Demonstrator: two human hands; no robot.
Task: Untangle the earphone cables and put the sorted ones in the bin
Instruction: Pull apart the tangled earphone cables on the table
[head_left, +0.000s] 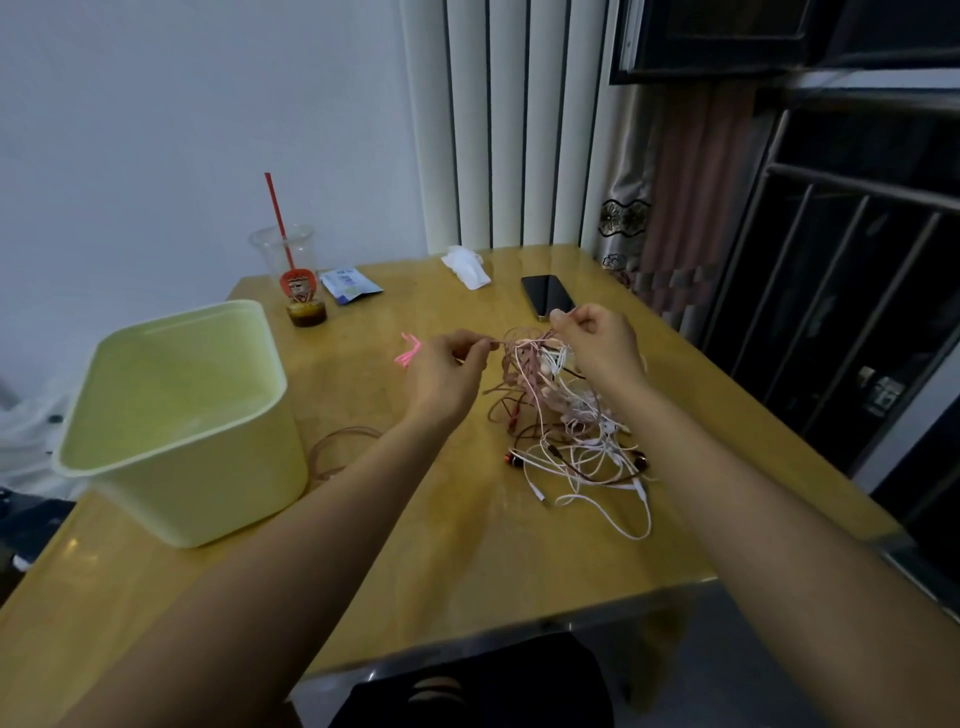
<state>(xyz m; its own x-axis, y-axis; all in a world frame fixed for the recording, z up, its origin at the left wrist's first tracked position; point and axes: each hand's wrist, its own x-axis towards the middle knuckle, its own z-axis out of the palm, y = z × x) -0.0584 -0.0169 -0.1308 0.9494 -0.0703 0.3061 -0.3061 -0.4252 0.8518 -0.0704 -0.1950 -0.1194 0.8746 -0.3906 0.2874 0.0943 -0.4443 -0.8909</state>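
Earphone cables (563, 421) in white, pink and brown form one tangled heap on the yellow-brown table (467, 561), a little to the right of its middle. The upper part of the heap is lifted and hangs from the two hands. The lower loops, with some plugs and two reddish earbuds, lie flat on the surface.

The left hand (447, 371) is at the left side of the heap. Its thumb and forefinger pinch a thin strand that runs to the right into the tangle, and its other fingers are curled. The right hand (597, 343) is above the far side of the heap, and its fingertips also pinch a strand, a little higher than the left hand does.

The bin (218, 488), of pale yellow-green plastic with a squarish shape, stands upright at the left side of the table, well apart from the heap. A brown cable loop (343, 441) lies on the table just beside the right wall of the bin, separate from the heap. A small bright pink item (408, 353) shows just behind the left hand; what it is I cannot tell.

At the far edge stands a clear plastic cup (293, 270) with a red straw (278, 213) and some dark drink at the bottom. Beside it lies a blue-white packet (348, 285), and further right a crumpled white tissue (467, 265). A dark phone (548, 296) lies flat just behind the right hand.
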